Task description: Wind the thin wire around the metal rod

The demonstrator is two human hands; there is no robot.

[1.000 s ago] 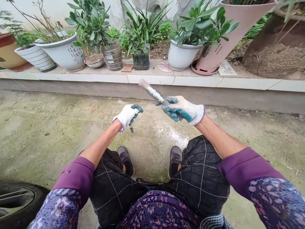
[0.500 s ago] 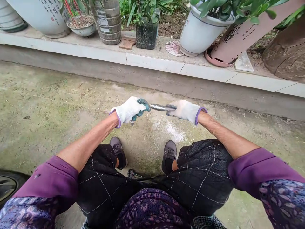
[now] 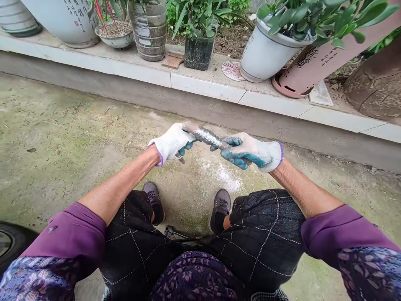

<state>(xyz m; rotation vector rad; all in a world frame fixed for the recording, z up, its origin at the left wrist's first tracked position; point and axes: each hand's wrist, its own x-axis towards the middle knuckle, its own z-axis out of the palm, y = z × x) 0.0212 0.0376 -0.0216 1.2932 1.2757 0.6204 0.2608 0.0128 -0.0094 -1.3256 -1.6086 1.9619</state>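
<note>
Silvery ridged rod (image 3: 207, 136), blurred upper end, slanting down into right hand (image 3: 250, 152), slim object (image 3: 181, 159) poking below left hand (image 3: 172, 141)

Open concrete floor (image 3: 62, 121) spreads left of the person's left hand (image 3: 172, 142), with a tyre (image 3: 25, 242) standing at the lower left. A silvery, ridged rod (image 3: 208, 136) bars the space between that hand and the right hand (image 3: 253, 152); beneath it, room runs down between two shoes (image 3: 221, 205). Ahead, a low ledge (image 3: 206, 87) blocks the way; on it, a flat mat (image 3: 232, 71) lies in the gap between a dark pot (image 3: 199, 52) and a white pot (image 3: 261, 54).
</note>
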